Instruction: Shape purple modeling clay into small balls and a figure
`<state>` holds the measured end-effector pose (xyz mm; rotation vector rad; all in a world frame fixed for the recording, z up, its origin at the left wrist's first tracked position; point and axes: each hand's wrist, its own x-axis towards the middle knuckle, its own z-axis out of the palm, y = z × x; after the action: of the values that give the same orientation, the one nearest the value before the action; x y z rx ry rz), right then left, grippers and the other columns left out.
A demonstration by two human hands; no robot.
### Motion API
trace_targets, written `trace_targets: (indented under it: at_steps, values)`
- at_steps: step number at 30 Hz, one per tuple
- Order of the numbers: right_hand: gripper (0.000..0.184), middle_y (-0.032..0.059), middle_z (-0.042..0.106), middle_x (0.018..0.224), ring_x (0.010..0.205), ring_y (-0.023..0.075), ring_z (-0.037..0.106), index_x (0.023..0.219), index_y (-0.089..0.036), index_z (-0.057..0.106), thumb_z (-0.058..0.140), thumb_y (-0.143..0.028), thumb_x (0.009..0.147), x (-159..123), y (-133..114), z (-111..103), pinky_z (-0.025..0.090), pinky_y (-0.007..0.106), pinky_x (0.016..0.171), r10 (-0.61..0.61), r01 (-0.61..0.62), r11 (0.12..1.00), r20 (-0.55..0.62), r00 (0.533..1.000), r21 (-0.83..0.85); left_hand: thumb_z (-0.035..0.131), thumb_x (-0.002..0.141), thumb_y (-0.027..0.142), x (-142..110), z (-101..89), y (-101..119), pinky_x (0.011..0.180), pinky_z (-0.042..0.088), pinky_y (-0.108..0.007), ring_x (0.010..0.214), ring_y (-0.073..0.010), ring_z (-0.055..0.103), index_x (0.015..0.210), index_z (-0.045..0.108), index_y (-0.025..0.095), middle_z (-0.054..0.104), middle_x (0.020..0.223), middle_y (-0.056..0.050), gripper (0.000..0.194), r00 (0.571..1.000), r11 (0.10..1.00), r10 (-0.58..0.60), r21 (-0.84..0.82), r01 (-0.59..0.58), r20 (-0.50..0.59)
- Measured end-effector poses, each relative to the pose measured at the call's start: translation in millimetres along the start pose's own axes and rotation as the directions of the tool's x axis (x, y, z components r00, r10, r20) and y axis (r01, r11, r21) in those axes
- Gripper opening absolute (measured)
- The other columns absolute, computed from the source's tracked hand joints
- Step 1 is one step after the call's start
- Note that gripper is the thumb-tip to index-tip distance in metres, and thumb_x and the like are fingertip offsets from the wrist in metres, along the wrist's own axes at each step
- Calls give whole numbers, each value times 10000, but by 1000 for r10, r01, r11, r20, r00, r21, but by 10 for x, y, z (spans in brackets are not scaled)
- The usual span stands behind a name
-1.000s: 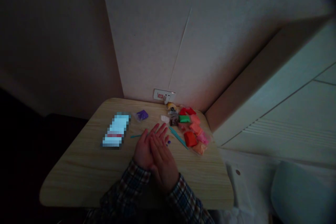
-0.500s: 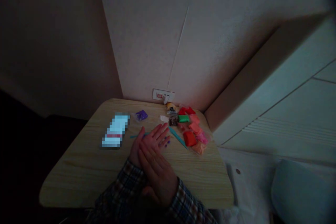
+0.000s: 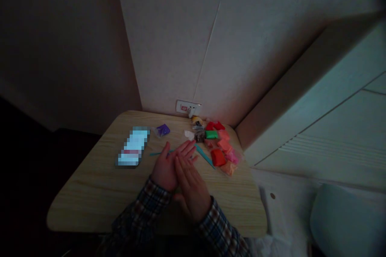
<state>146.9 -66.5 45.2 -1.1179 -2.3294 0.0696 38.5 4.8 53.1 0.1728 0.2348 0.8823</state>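
My left hand (image 3: 169, 168) is turned palm up over the table, its fingers stretched out. Across its palm lies my right hand (image 3: 193, 186), palm down with straight fingers. The two palms press together, so anything between them is hidden. Beyond the fingertips rests a teal stick-like tool (image 3: 205, 156), and part of another thin teal tool (image 3: 156, 153) shows left of my left hand. A purple packet of soft clay (image 3: 163, 129) in clear wrap lies farther back.
To the left, a phone with a lit, blurred screen (image 3: 133, 146) lies on the wooden table (image 3: 90, 192). Several clay packets are heaped at the right, among them a green packet (image 3: 211, 134) and a red packet (image 3: 218, 157). A wall socket (image 3: 188, 107) with a plug sits behind.
My right hand has slid forward and right across the left palm, towards the fingers. More of the left palm's heel now shows. The things on the table lie as before.
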Motion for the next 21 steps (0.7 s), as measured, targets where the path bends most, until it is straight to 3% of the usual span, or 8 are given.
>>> trace_targets:
  at_steps: [2, 4, 7, 9, 12, 16, 21]
  values:
    - [780, 185, 236, 1428, 1334, 267, 164, 1364, 8, 221, 61, -568, 863, 29, -39, -4, 274, 461, 1055, -61, 60, 998, 12, 998, 17, 209, 853, 522, 4, 1, -5, 1098, 110, -382, 1316, -227, 248, 1305, 359, 92, 406, 1364, -127, 641, 997, 998, -70, -5, 70, 24]
    - [771, 166, 237, 1432, 1335, 252, 168, 1363, -13, 241, 53, -568, 861, 35, -70, -6, 281, 438, 1057, -121, 119, 992, 54, 991, 40, 226, 843, 540, -6, 7, 10, 1096, 129, -369, 1320, -224, 239, 1321, 333, 88, 374, 1384, -127, 667, 999, 999, -33, -6, 33, 20]
    - [745, 188, 249, 1422, 1334, 248, 169, 1359, 7, 238, 65, -536, 878, 6, -70, 9, 307, 427, 1044, -48, 47, 999, 28, 998, 27, 251, 851, 513, -33, 20, 25, 1094, 135, -359, 1324, -218, 229, 1353, 257, 69, 319, 1412, -135, 671, 997, 996, 82, 18, -82, -2]
    - [754, 200, 243, 1421, 1336, 259, 159, 1360, 22, 220, 76, -539, 877, -16, -62, 24, 290, 446, 1049, 0, 0, 1000, -2, 1000, 16, 263, 853, 499, -39, 20, 10, 1095, 128, -360, 1322, -223, 235, 1361, 236, 62, 320, 1410, -144, 670, 999, 999, 40, 31, -40, 9]
    - [767, 164, 237, 1433, 1338, 249, 152, 1367, -11, 227, 73, -568, 863, -42, -58, 26, 271, 432, 1063, -62, 62, 998, 32, 998, 24, 276, 834, 533, -34, 13, -11, 1093, 118, -373, 1319, -243, 237, 1362, 236, 63, 343, 1397, -148, 707, 998, 999, -45, 27, 44, 37]
    - [727, 178, 255, 1423, 1335, 239, 168, 1358, 4, 240, 80, -525, 885, -53, -39, 11, 304, 413, 1048, -21, 21, 1000, 38, 999, -3, 247, 845, 526, -36, 29, -6, 1095, 109, -358, 1315, -224, 252, 1364, 237, 79, 358, 1392, -130, 685, 996, 996, 82, 24, -83, 37]
    - [744, 166, 236, 1433, 1337, 249, 160, 1363, -6, 235, 83, -547, 876, -5, -42, 3, 263, 434, 1066, -91, 90, 995, 34, 995, 32, 218, 855, 520, -47, 42, -8, 1082, 156, -352, 1307, -231, 273, 1360, 239, 53, 388, 1370, -146, 688, 998, 998, -44, 53, 41, 54]
